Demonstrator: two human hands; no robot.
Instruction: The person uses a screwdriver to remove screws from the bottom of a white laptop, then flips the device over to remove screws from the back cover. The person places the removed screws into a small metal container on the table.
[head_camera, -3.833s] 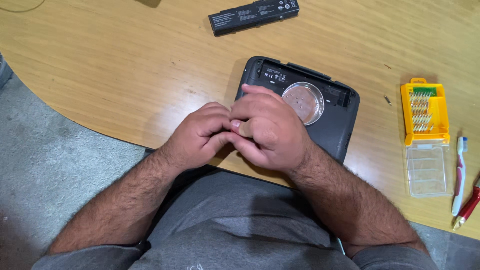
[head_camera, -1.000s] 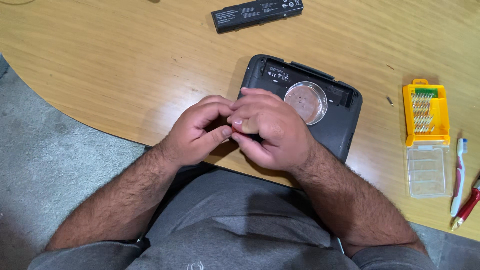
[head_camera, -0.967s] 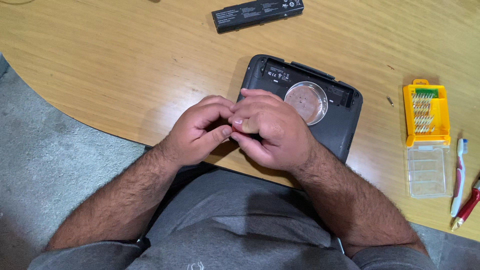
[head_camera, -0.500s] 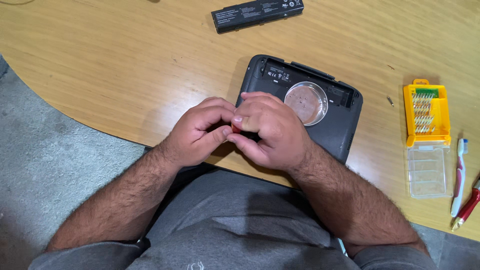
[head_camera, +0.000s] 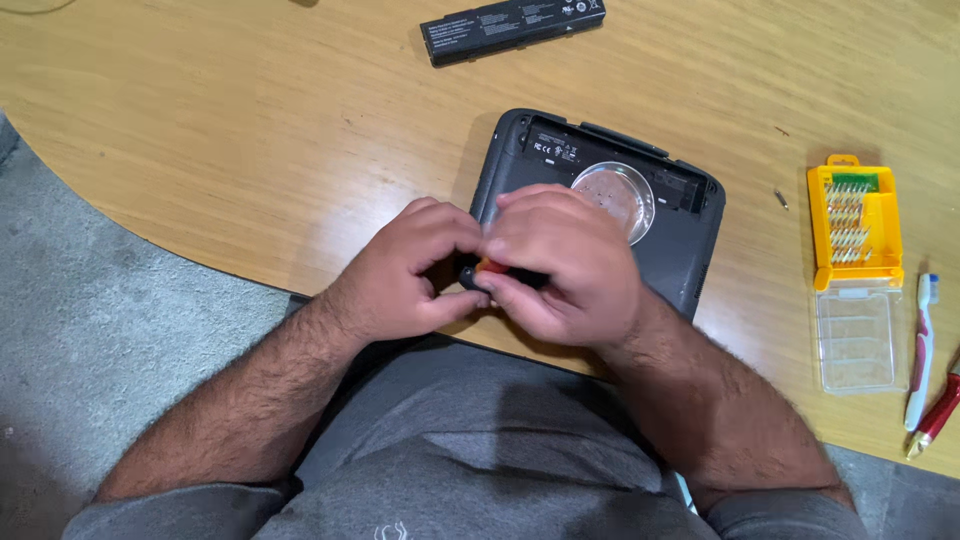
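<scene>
My left hand (head_camera: 405, 270) and my right hand (head_camera: 560, 262) meet over the near edge of a dark grey laptop (head_camera: 690, 240) that lies bottom up on the wooden table (head_camera: 250, 140). Between their fingertips is a small tool with an orange and black handle (head_camera: 482, 271); both hands close on it, and most of it is hidden. A clear round dish (head_camera: 618, 192) rests on the laptop just beyond my right hand.
A long black battery pack (head_camera: 512, 30) lies at the far side of the table. To the right sit a yellow bit holder (head_camera: 853, 222) with its clear lid (head_camera: 856, 338), a white and red toothbrush (head_camera: 921, 350), a red-handled tool (head_camera: 938, 415) and a loose screw (head_camera: 780, 198).
Both hands stay pressed together over the laptop's near edge; only the fingers shift slightly around the small tool.
</scene>
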